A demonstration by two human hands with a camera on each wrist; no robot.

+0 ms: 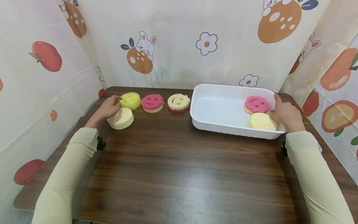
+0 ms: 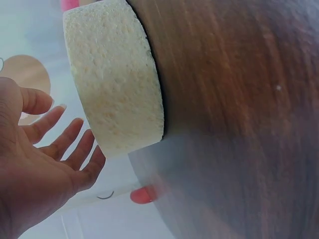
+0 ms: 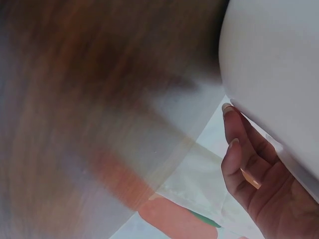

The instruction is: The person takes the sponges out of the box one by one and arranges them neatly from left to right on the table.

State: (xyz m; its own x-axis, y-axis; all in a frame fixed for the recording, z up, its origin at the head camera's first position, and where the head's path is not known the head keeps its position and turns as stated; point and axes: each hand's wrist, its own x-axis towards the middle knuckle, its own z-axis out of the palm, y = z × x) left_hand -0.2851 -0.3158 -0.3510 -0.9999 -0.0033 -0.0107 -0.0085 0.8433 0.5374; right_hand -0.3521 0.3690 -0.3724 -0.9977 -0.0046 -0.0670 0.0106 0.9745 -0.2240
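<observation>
Head view: the left hand (image 1: 109, 107) was beside the left edge of a yellow smiley sponge (image 1: 131, 100), its fingers apart and loosely bent; contact with that sponge could not be settled. In the left wrist view the palm was bare, and the side of a plain cream sponge (image 2: 117, 79) stood next to the fingers, ungripped; from the head this cream piece lay flat on the wooden table (image 1: 181, 168), just in front of the yellow one. Continuing rightward along the back of the table: a pink-topped smiley sponge (image 1: 152, 102) on a pale base, then a cream-topped smiley sponge (image 1: 179, 102) on a dark red base, then a white tray (image 1: 218, 109). The right hand (image 1: 289, 113) was clamped on the tray's right rim, thumb side to the inside; the right wrist view showed its other fingers curled against the outer wall. The two hands were well apart. Within the tray, toward its right end, sat a pink smiley sponge (image 1: 255, 105) with a pale round sponge (image 1: 262, 122) in front of it. A patterned curtain (image 1: 179, 62) hung behind the table
</observation>
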